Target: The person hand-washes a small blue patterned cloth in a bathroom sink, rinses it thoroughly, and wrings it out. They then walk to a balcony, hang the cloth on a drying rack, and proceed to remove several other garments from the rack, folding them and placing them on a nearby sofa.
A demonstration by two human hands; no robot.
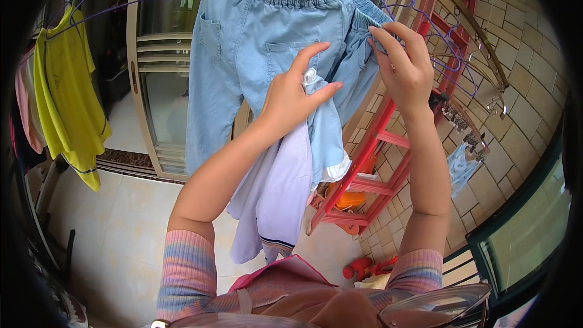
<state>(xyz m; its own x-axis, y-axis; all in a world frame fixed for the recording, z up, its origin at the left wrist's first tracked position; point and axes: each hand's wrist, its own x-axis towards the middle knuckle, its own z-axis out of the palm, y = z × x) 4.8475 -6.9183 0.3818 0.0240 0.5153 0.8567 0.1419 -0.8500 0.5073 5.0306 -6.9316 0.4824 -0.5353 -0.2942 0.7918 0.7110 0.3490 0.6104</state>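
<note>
Light blue denim pants (pixel 255 32) with an elastic waistband and patch pockets hang in front of me. More light blue denim (pixel 355 50) hangs at their right, also with a gathered waistband; I cannot tell if it is a separate garment. My right hand (pixel 407 66) pinches this waistband beside a purple wire hanger (pixel 448 32). My left hand (pixel 294 93) is before the pants, thumb and index finger spread. A light blue garment with white edging (pixel 325 132) is bunched in its palm and hangs down beside a lavender garment (pixel 284 177). The other left fingers are hidden.
A red ladder (pixel 387 136) leans by the tiled wall (pixel 524 73) at right. A yellow shirt (pixel 68 95) hangs at left, near a sliding glass door (pixel 166 86). A curved metal rail (pixel 483 45) runs overhead. Red objects (pixel 364 269) lie on the floor.
</note>
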